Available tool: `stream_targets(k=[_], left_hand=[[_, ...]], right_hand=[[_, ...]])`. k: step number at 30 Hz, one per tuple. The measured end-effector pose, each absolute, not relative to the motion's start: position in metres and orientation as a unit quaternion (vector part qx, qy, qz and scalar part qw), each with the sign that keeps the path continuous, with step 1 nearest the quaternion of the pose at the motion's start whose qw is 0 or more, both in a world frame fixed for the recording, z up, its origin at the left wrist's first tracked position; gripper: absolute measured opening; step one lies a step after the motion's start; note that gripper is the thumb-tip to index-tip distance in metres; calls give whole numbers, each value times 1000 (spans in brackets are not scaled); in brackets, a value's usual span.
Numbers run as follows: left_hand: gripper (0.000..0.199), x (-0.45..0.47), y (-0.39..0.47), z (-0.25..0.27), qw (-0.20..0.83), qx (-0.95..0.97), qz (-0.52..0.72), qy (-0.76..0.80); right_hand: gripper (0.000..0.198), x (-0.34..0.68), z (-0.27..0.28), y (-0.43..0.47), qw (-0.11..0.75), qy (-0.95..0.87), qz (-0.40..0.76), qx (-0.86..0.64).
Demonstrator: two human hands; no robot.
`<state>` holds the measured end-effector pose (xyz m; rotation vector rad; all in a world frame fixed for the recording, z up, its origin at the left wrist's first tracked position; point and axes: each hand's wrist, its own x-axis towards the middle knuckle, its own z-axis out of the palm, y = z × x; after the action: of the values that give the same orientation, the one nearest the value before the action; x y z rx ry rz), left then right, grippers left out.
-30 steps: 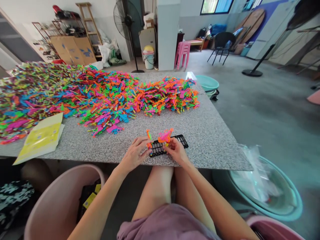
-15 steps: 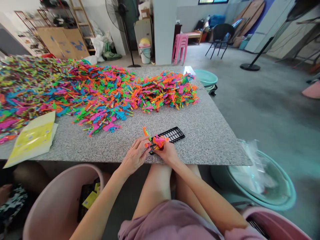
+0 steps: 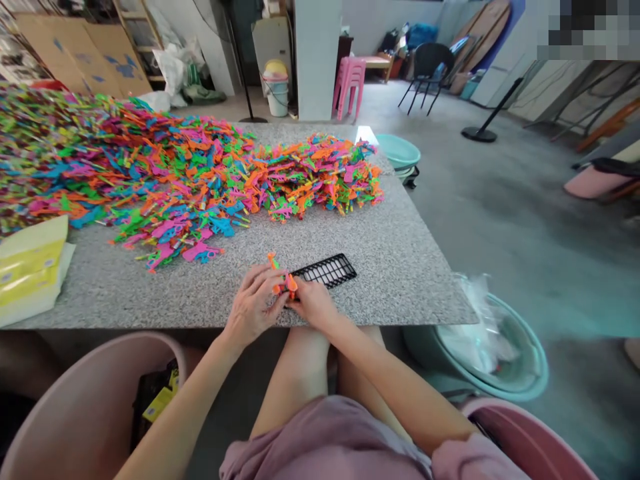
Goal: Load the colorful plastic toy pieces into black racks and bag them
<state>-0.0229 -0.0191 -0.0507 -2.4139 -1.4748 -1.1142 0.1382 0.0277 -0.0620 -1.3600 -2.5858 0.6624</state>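
Note:
A black plastic grid tray (image 3: 330,270) lies at a slant on the speckled table, its near left end hidden behind my hands. My left hand (image 3: 253,307) is closed around small plastic toy guns, with an orange and green one (image 3: 273,261) sticking up above the fingers. My right hand (image 3: 315,305) pinches at an orange toy gun (image 3: 291,285) over the covered end of the tray; its fingertips are partly hidden. Beyond both hands spreads a big heap of toy guns (image 3: 210,177) in pink, orange, green and blue.
Yellow printed sheets (image 3: 31,270) lie on the table (image 3: 400,267) at left. Below its edge stand a pink tub (image 3: 55,393) with black trays and yellow cards, a teal tub (image 3: 537,373) with clear plastic bags, and another pink tub (image 3: 530,427) at lower right.
The view has swung a little to the right. A pink toy gun that showed between my hands is no longer visible there. My right hand has shifted slightly left along the tray.

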Motion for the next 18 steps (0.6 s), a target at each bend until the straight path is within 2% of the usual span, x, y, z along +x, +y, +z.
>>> stream_targets(k=[7, 10, 14, 16, 18], left_hand=[[60, -20, -23, -68, -34, -764, -390, -513], [53, -21, -16, -68, -10, -759, -395, -518], [34, -25, -14, -67, 23, -778, -390, -492], [33, -25, -15, -68, 25, -784, -389, -483], [36, -24, -17, -70, 29, -790, -387, -474]], right_hand=[[21, 133, -63, 31, 63, -876, 234, -417], [22, 133, -71, 33, 84, -881, 251, -391], [33, 154, -79, 69, 124, -876, 345, -313], [25, 168, -73, 111, 168, -843, 330, -390], [25, 178, -64, 162, 226, -758, 212, -575]])
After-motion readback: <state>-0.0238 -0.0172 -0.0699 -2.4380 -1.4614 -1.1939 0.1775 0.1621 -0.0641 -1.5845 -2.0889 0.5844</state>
